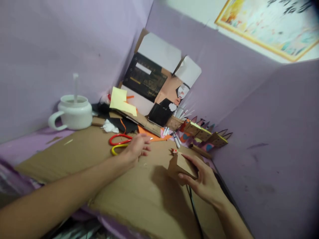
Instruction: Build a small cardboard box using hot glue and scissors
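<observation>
My right hand (204,181) grips a small brown cardboard box (183,167), thumb on the near side and fingers along the top. The box casts a shadow on the cardboard sheet (129,192). A small red and white piece (174,151) shows just beyond its far edge. From the box's underside a dark cable (193,205) runs toward me. My left hand (139,147) hovers over the sheet with its fingers loosely bent and apart. Scissors with red and yellow handles (119,139) lie right beside it; their blades are hidden behind the hand.
A white mug (76,114) with a stick in it stands at the left. Crumpled white tissue (109,126), yellow paper (121,101), orange paper (159,137) and markers (176,141) lie at the back. An unfolded carton (147,78) leans on the wall, near cardboard pen holders (198,129).
</observation>
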Demonstrator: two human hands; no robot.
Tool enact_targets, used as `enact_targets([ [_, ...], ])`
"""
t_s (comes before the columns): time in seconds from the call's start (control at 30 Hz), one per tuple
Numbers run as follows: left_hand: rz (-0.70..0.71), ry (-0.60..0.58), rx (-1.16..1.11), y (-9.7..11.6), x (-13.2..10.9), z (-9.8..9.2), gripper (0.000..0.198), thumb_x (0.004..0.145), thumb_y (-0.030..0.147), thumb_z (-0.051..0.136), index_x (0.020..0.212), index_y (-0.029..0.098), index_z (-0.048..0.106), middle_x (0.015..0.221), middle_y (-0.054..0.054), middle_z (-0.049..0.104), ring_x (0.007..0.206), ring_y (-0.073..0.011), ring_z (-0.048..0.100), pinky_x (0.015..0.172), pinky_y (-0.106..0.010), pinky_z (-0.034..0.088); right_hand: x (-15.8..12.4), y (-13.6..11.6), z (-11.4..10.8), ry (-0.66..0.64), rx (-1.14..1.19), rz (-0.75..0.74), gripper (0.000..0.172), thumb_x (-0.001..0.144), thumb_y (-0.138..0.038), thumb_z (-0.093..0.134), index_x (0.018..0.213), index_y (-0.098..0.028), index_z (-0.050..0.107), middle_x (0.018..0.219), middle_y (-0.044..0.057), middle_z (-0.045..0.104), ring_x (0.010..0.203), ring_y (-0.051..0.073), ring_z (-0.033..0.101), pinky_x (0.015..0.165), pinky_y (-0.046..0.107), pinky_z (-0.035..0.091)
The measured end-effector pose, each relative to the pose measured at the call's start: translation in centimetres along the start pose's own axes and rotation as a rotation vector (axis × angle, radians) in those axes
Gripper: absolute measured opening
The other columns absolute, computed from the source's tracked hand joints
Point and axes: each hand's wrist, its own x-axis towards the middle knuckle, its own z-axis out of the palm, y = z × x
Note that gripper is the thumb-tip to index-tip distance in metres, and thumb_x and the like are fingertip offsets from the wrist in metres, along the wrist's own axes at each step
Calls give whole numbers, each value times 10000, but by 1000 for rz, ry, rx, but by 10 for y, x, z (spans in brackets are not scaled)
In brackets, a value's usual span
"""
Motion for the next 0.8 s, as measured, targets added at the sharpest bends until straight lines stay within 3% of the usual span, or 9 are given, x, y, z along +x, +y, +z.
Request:
enact_targets([
  [0.17,-62,-42,-10,0,6,0,120,730,138,517,847,157,502,738,-21,542,497,-94,514,449,-209,370,-4,3,0,-232,-151,-20,523,714,-345,661,1200,-207,526,1182,129,625,1062,324,592,862,441,481],
  [0.4,-28,-79,28,2,-3,4,102,724,70,492,783,146,528,711,-22,557,478,-89,497,460,-225,355,2,4,2,-414,-319,-30,638,718,-344,647,1300,-191,437,1268,146,569,1139,329,550,912,459,452],
  [0.5,-11,-99,44,2,-2,3,102,716,57,499,757,146,525,676,-9,543,476,-87,487,463,-223,345,6,1,8,-450,-399,-50,700,730,-426,645,1332,-178,388,1333,174,516,1189,342,516,916,468,453],
  [0.67,-7,-122,62,-2,0,4,101,710,47,499,728,144,519,661,-7,545,463,-79,470,447,-212,323,7,-2,13,-473,-445,-68,580,781,-457,574,1252,-155,423,1218,191,590,1046,330,611,800,434,508],
  [0.8,-7,-140,78,-3,0,6,101,709,50,513,715,150,518,648,2,544,456,-77,470,441,-206,328,8,-5,14,-490,-483,-102,559,787,-452,555,1229,-137,418,1187,203,594,1024,351,608,774,449,506],
])
